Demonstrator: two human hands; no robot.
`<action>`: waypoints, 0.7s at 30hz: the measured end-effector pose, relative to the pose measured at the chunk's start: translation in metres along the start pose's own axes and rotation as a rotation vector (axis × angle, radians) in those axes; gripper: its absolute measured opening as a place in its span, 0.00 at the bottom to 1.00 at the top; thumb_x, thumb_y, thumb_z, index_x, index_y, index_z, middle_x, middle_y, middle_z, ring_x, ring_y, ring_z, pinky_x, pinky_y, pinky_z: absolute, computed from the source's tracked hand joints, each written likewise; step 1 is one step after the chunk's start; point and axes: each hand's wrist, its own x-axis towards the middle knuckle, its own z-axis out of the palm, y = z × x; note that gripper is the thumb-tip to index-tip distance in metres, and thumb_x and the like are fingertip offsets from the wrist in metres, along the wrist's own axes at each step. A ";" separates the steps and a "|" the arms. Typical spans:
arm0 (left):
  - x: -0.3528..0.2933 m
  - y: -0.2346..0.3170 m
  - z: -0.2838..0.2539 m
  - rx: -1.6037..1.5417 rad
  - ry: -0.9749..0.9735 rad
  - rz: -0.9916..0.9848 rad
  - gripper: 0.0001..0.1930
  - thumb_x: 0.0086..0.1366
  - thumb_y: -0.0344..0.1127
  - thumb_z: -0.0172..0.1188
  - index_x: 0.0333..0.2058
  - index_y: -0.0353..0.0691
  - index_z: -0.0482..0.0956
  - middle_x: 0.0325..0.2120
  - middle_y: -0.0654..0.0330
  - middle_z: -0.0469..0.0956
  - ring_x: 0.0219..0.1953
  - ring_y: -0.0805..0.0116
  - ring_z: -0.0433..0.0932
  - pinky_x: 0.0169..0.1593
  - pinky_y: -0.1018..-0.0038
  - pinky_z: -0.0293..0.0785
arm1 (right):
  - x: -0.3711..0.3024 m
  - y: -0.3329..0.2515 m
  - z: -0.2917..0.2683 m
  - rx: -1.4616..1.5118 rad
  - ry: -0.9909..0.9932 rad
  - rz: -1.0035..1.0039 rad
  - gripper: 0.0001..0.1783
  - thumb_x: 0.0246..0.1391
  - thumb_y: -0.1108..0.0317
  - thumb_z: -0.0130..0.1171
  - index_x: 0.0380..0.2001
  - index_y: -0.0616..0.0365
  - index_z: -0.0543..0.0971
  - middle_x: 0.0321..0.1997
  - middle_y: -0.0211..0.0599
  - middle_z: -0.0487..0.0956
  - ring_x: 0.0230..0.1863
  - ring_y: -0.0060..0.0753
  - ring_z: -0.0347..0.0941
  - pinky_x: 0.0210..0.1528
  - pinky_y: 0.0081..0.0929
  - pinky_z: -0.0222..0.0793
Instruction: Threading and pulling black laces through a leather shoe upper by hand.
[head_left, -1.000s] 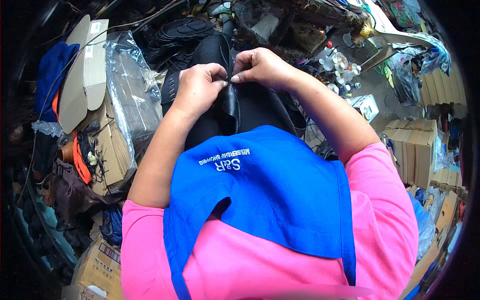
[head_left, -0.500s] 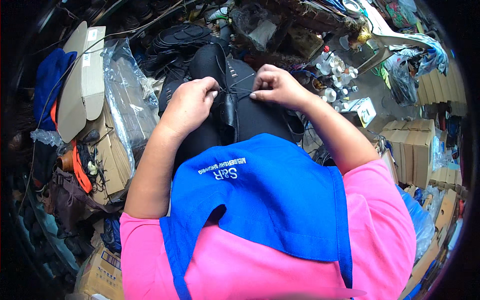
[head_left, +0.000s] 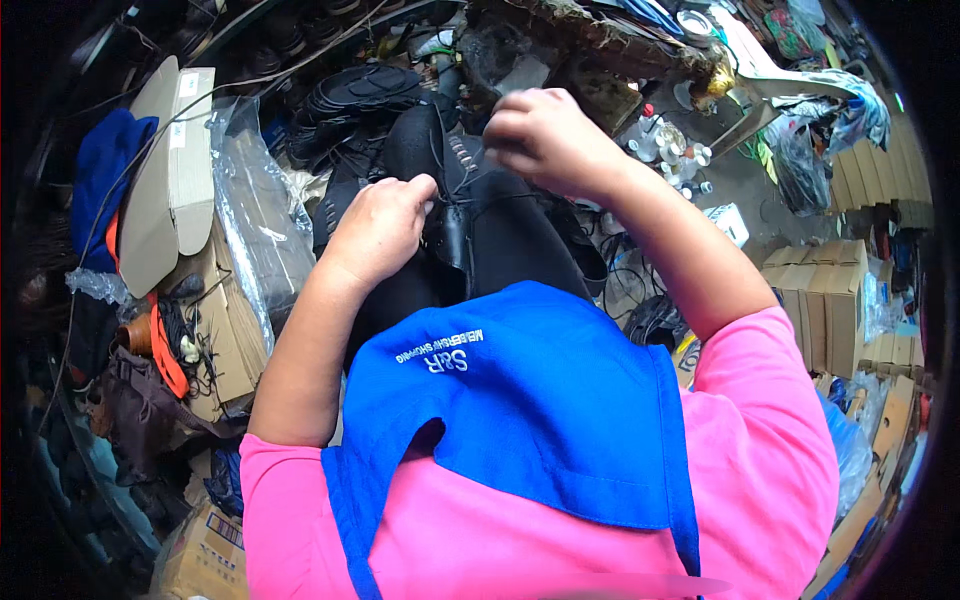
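Note:
A black shoe (head_left: pixel 413 142) sits upright between my knees, toe away from me, with dark cord or thread around its opening and pale stitches (head_left: pixel 463 153) just to its right. At the shoe's left side, my left hand (head_left: pixel 378 228) is closed, its thumb and fingertips pressed together; what they pinch is hidden. My right hand (head_left: pixel 550 142) is raised beyond my right knee, fingers curled and smeared by motion, and I cannot make out what is in it. Dark strands lie across my black trouser leg (head_left: pixel 515 235) below that hand.
Flat black pieces (head_left: pixel 365 90) are stacked beyond the shoe. To the left stand a cardboard sheet (head_left: pixel 165 190) and a clear plastic bag (head_left: pixel 260 210). Small white bottles (head_left: pixel 670 150) crowd the right, with cardboard boxes (head_left: pixel 825 300) nearer and a loose cable above.
My right hand has moved up and away from the shoe and its fingers are now blurred. My left hand has shifted slightly down, staying beside the shoe.

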 end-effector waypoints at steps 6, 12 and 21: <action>-0.002 -0.016 0.001 0.035 -0.038 0.042 0.05 0.57 0.30 0.52 0.33 0.39 0.71 0.26 0.49 0.76 0.35 0.50 0.76 0.39 0.56 0.70 | 0.016 -0.030 0.020 -0.246 -0.359 -0.215 0.04 0.49 0.66 0.52 0.31 0.47 0.74 0.24 0.30 0.75 0.35 0.35 0.74 0.44 0.34 0.59; -0.028 -0.017 -0.010 0.064 0.054 0.101 0.03 0.57 0.28 0.51 0.31 0.42 0.71 0.24 0.57 0.75 0.34 0.55 0.75 0.38 0.62 0.66 | 0.015 -0.020 0.035 -0.091 -0.302 -0.285 0.05 0.48 0.67 0.53 0.31 0.46 0.73 0.24 0.31 0.75 0.34 0.36 0.74 0.44 0.35 0.60; -0.100 -0.039 -0.036 0.206 0.001 -0.100 0.03 0.57 0.28 0.52 0.30 0.42 0.70 0.23 0.57 0.74 0.33 0.55 0.74 0.42 0.59 0.62 | -0.052 0.065 0.008 -0.259 -0.407 0.112 0.14 0.42 0.67 0.61 0.36 0.45 0.76 0.23 0.33 0.75 0.34 0.40 0.75 0.51 0.40 0.62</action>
